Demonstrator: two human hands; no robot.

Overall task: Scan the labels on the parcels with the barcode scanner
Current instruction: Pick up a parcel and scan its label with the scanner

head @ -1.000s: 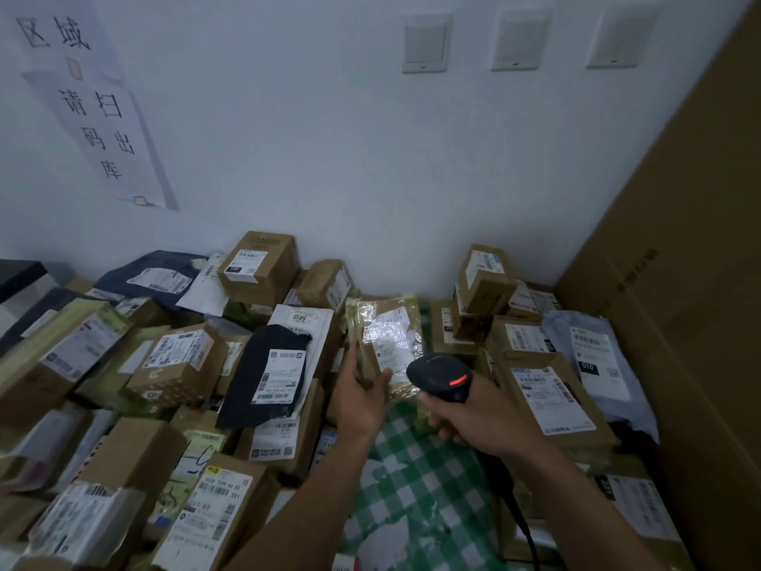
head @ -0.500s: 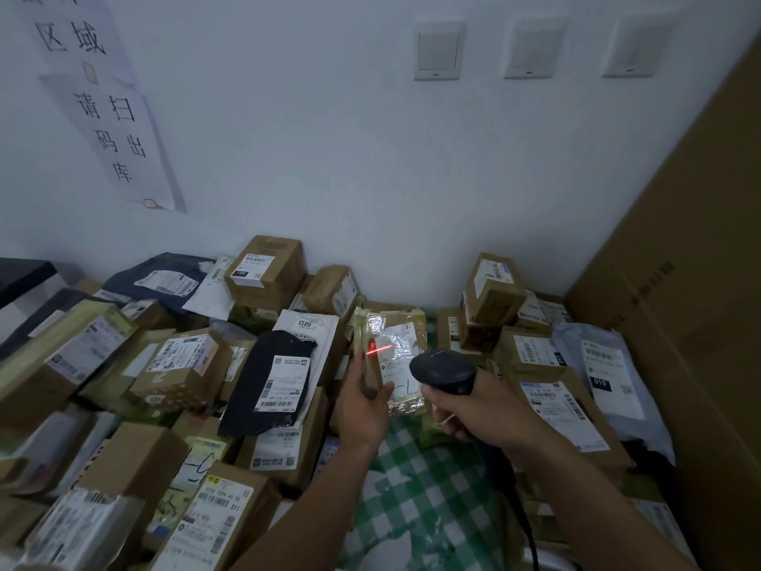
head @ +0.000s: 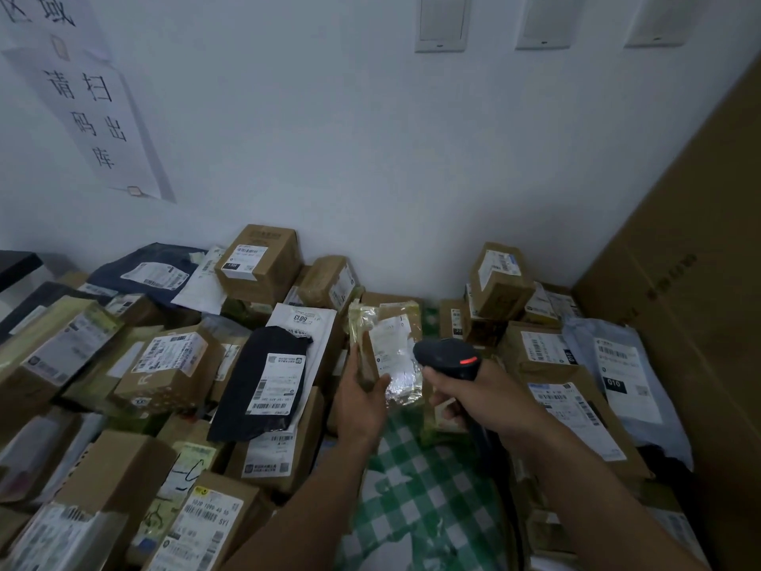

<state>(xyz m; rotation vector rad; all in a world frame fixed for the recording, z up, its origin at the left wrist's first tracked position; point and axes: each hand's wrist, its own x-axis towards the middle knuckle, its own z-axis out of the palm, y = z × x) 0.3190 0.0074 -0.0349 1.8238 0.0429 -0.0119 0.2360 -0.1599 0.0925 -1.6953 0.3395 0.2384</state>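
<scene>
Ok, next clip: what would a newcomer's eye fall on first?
At centre, the left hand holds a shiny wrapped parcel upright while the right hand aims a barcode scanner, red light glowing, at its label. Labelled cardboard boxes crowd both sides, and a paper sign hangs on the wall, upper left.

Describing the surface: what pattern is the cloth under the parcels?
Green-and-white check cloth, clearest low in the head view.

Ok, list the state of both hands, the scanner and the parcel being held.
left hand: holds the shiny parcel by its lower left edge.
shiny parcel: upright, label toward the barcode scanner.
right hand: grips the barcode scanner.
barcode scanner: red light lit, pointed at the shiny parcel.
</scene>
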